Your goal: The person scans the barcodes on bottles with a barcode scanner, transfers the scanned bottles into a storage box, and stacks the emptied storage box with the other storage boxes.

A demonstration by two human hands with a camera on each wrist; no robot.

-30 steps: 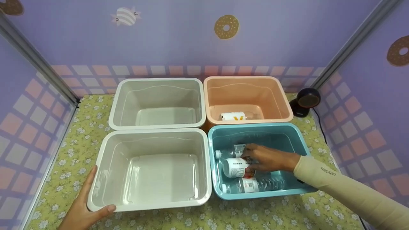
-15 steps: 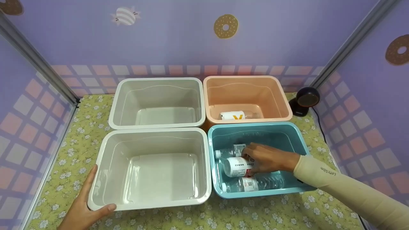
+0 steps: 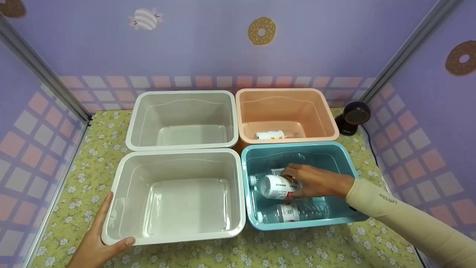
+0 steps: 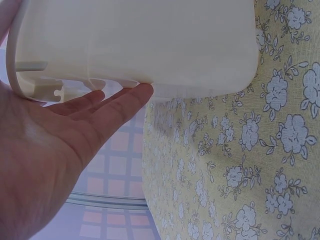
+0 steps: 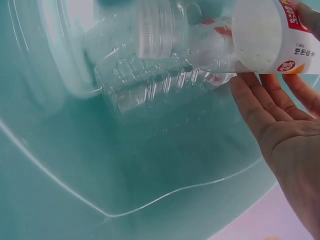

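Observation:
My right hand (image 3: 316, 180) grips a clear plastic bottle (image 3: 275, 187) with a white and red label, inside the blue tub (image 3: 308, 224). In the right wrist view, that bottle (image 5: 260, 37) lies across the fingers of the hand (image 5: 287, 130), its cap pointing away from the palm. Below it is a ribbed clear bottle (image 5: 155, 82). Two more bottles lie in the tub: one in front (image 3: 288, 213), one behind (image 3: 253, 180), partly hidden. My left hand (image 3: 97, 236) touches the front-left corner of the near grey tub (image 3: 189, 201), fingers extended along its outer side, thumb at the front rim.
Behind stand another grey tub (image 3: 193, 136) and an orange tub (image 3: 280, 108) with a white-labelled bottle (image 3: 269, 134) lying in it. A black round-headed device (image 3: 356, 113) with a cable stands at the right. Purple walls enclose the flowered tablecloth (image 3: 78, 178).
My right hand has lifted the bottle slightly off the tub's floor and tilted it, opening a gap to the front bottle. The left hand stays put.

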